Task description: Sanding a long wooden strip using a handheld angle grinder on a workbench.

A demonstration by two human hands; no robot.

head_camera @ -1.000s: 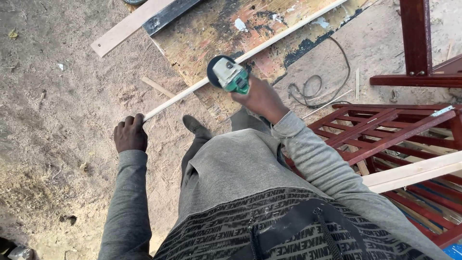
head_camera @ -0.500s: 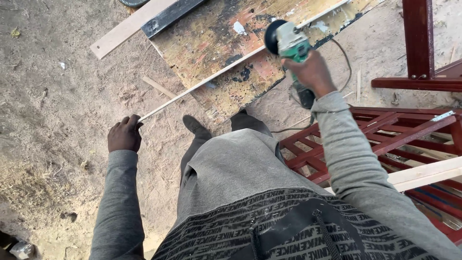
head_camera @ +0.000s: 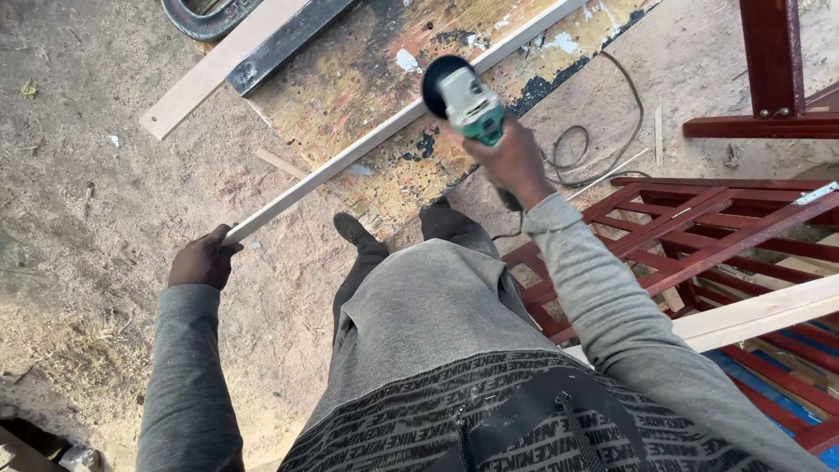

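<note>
My left hand (head_camera: 200, 260) grips the near end of a long thin pale wooden strip (head_camera: 367, 142). The strip runs diagonally up to the right across a worn, paint-stained board (head_camera: 376, 70). In my right hand (head_camera: 509, 162) is a green and grey angle grinder (head_camera: 463, 100). Its black disc sits right over the strip near the board's middle. A black power cord (head_camera: 603, 140) trails from the grinder over the sandy ground to the right.
A dark red slatted wooden frame (head_camera: 699, 236) lies at the right, with a red post (head_camera: 773, 61) behind it and a pale plank (head_camera: 760, 315) across it. A wider pale plank (head_camera: 218, 65) and a black bar (head_camera: 280, 44) lie upper left. My shoes (head_camera: 354, 229) stand on sawdust-covered ground.
The grinder moved right along the strip, then came back left toward the board's middle. My left hand shifted down and left with the strip's end, and the strip turned its wider face upward.
</note>
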